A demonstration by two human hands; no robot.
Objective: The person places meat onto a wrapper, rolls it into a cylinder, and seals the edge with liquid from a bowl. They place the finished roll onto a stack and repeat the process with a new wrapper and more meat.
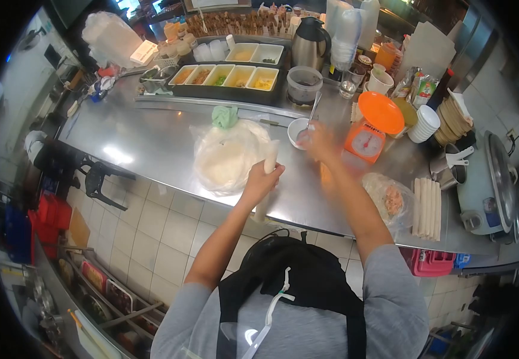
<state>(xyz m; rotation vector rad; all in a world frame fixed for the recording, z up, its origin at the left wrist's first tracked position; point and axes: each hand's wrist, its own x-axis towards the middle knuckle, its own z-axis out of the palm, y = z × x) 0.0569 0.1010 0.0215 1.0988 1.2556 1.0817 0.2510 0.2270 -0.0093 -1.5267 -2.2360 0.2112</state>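
My left hand (263, 178) is wrapped round a long white roll (270, 157), which stands nearly upright over the table's front edge. Right beside it lies a plastic bag with a stack of round pale wrappers (229, 160), a crumpled green cloth (225, 116) at its far side. My right hand (319, 143), smeared by motion, is at the rim of a small white bowl (298, 133) with a spoon (315, 107) leaning out of it. To the right are a plastic sheet with pinkish minced filling (393, 200) and a row of several finished white rolls (427, 209).
An orange kitchen scale (364, 142) stands just behind my right forearm. Along the back are a black rack of topping trays (223, 78), a clear tub (304, 84) and a steel jug (311, 45). A large cooker (481, 197) stands at the far right.
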